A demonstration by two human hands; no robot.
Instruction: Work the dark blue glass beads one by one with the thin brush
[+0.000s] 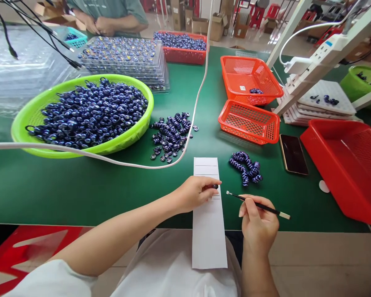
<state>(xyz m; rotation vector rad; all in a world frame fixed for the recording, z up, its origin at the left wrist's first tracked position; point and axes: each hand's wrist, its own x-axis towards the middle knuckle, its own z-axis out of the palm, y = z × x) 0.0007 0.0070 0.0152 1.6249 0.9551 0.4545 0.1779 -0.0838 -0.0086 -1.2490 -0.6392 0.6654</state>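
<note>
My left hand (195, 193) pinches a small dark blue bead (215, 187) against a long white paper strip (208, 222) that hangs over the table's near edge. My right hand (257, 225) is closed on a thin black brush (259, 205), whose tip points left toward the bead. A strung bunch of blue beads (245, 167) lies just beyond my right hand. A loose pile of blue beads (171, 136) sits farther back on the green table (95, 189).
A green basket (34, 115) full of blue beads stands at the left, with a white cable (111, 159) running across it. Orange baskets (249, 122), a dark phone (293, 154) and a red tray (349, 165) lie to the right. Another person's hands (97, 27) work at the far side.
</note>
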